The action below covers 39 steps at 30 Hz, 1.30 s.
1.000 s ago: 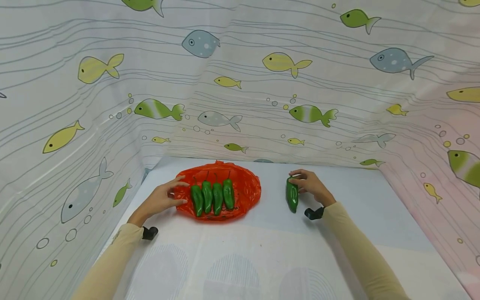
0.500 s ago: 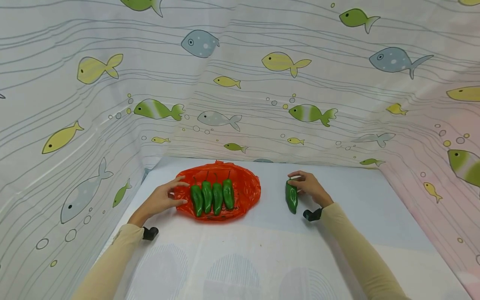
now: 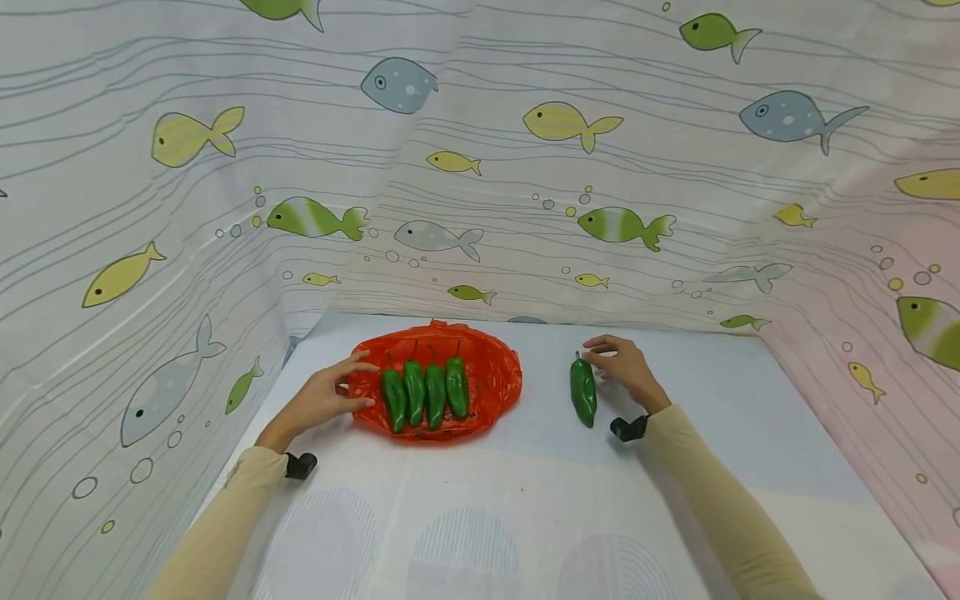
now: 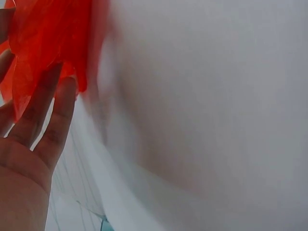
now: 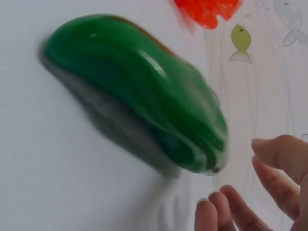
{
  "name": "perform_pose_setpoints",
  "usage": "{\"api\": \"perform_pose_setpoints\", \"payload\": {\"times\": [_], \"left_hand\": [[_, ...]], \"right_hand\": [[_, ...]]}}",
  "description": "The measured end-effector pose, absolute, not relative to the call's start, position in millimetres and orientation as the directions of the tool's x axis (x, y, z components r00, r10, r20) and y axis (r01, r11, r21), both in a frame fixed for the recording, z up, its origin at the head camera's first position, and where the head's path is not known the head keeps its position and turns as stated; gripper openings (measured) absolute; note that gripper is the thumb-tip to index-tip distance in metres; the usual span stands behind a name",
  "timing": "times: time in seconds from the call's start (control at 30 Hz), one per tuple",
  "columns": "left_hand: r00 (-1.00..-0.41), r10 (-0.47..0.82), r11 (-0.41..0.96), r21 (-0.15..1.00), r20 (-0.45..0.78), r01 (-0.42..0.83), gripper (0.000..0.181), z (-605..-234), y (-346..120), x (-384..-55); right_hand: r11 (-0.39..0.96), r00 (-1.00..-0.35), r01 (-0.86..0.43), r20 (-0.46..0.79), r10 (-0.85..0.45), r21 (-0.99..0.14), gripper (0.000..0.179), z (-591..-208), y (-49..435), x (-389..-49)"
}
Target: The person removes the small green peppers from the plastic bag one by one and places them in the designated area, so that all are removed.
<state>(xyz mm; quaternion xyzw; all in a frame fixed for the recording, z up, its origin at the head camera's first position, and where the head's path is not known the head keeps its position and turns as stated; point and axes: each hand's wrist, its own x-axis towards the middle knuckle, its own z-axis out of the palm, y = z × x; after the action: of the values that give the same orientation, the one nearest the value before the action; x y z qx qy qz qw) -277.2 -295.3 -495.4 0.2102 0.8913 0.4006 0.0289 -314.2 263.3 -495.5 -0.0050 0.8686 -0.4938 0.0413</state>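
A single green chili pepper [image 3: 582, 390] lies on the white surface, its stem end pointing away from me. Just right of that end is my right hand [image 3: 626, 368], its fingers loosely bent. In the right wrist view a gap shows between the fingertips [image 5: 206, 211] and the glossy pepper [image 5: 139, 89]. Several more green peppers [image 3: 435, 397] lie side by side on a crumpled red plastic bag [image 3: 497, 375]. My left hand [image 3: 326, 396] is at the bag's left edge with fingers spread, and in the left wrist view its extended fingers overlap the red plastic [image 4: 53, 33].
A white cloth [image 3: 517, 517] with pale round patterns covers the table. Fish-printed curtains [image 3: 487, 192] rise behind and on both sides. Each wrist wears a small black camera, such as the right one [image 3: 628, 428].
My right hand has let go of the single pepper and drawn slightly away to the right. The pepper now rests by itself. My left hand and the bag have stayed put.
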Motion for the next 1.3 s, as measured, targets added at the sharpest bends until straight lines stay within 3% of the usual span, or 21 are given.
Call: {"api": "perform_pose_setpoints", "payload": {"times": [0.2,0.5,1.3], "left_hand": [[-0.909,0.399,0.586,0.729,0.12,0.353,0.055,-495,-295,-277],[-0.916,0.387,0.566,0.758,0.102,0.323,0.056,-494,-296,-276],[-0.925,0.374,0.585,0.755,0.072,0.295,0.056,-491,-296,-273]], "right_hand": [[0.528,-1.0,0.009,-0.019,-0.014,-0.849,0.045,-481,264,-311],[0.547,-0.995,-0.095,0.058,-0.084,-0.831,0.044,-459,249,-303],[0.506,-0.972,-0.169,0.057,-0.228,-0.846,0.038,-455,184,-297]]}}
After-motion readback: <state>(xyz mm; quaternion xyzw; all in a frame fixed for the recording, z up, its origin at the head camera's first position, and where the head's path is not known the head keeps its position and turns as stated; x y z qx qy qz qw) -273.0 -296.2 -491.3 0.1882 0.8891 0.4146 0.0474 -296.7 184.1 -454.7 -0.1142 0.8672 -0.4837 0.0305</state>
